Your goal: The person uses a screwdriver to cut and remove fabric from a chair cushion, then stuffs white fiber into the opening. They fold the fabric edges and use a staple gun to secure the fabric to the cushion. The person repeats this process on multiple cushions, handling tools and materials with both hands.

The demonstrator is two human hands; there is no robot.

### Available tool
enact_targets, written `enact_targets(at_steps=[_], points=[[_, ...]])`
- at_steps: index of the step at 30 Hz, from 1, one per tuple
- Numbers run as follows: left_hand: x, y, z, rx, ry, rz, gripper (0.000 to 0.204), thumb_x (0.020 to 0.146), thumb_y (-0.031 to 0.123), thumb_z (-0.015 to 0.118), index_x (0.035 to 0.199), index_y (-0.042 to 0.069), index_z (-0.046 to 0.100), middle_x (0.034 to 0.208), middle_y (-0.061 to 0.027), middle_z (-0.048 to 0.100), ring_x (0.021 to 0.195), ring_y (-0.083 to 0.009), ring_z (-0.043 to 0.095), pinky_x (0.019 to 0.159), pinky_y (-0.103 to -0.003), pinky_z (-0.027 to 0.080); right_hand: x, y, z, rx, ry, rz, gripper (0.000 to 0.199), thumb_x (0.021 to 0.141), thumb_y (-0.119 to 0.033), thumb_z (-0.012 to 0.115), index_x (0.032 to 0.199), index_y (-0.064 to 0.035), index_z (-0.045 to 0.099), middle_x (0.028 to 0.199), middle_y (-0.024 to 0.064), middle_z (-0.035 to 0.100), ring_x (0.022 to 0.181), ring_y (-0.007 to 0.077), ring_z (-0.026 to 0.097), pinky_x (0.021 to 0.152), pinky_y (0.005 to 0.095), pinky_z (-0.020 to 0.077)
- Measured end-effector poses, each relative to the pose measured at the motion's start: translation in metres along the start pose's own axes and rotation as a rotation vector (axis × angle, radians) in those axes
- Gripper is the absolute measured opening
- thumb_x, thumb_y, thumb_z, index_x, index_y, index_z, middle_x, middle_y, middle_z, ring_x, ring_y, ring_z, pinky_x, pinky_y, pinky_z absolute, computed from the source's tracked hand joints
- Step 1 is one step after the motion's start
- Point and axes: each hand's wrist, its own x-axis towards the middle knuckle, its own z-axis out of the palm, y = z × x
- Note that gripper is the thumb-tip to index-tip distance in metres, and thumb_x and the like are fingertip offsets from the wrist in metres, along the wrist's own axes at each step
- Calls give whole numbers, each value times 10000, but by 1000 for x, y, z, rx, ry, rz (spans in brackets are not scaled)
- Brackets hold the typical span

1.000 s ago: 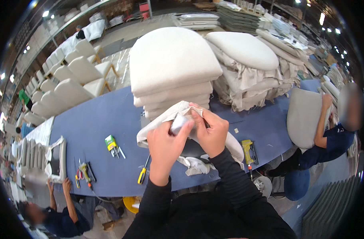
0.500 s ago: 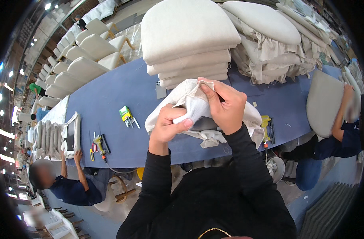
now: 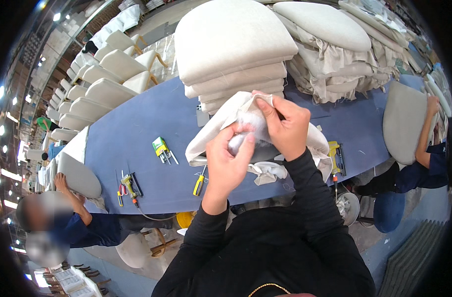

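Note:
A cream fabric-covered cushion [image 3: 203,141] lies at the near edge of the blue table, its loose cover folded back at the top. White batting [image 3: 250,121] shows in the opening. My left hand [image 3: 228,161] is closed on the batting, its fingertips partly buried in it. With thumb and fingers my right hand [image 3: 288,126] pinches the raised edge of the cover fabric [image 3: 247,103]. Loose fabric [image 3: 268,171] hangs along the cushion's near side. A yellow-handled screwdriver [image 3: 199,184] lies left of my left hand.
Padded cushions stand stacked [image 3: 236,39] ahead, beside a second fabric-draped pile [image 3: 325,44]. Staple guns lie right [image 3: 337,158] and left [image 3: 132,186], near a green box [image 3: 159,146]. Co-workers at left [image 3: 95,225] and right [image 3: 429,166] handle padded panels. Chairs line the far left.
My left hand has shifted right and turned, its fingers now deeper in the batting. The screwdriver has come into view. The left co-worker now holds a smooth padded panel.

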Motion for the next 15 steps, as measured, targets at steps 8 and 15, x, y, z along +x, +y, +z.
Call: enact_targets(at_steps=[8, 15], points=[[-2, -4, -3, 247, -186, 319, 94, 943, 75, 778, 899, 2, 738, 704, -132, 684, 599, -229, 642, 591, -355, 507, -1, -1, -5, -38, -48, 48, 203, 994, -136, 790, 1132, 7, 832, 951, 152, 833, 742, 106, 717, 679, 270, 536], [-17, 1, -25, -574, -345, 261, 301, 1022, 257, 710, 817, 55, 624, 744, -109, 645, 671, -281, 605, 677, -415, 506, 17, 50, -42, 99, -76, 185, 227, 1017, -170, 788, 1170, -11, 840, 862, 15, 793, 758, 18, 593, 658, 226, 474]])
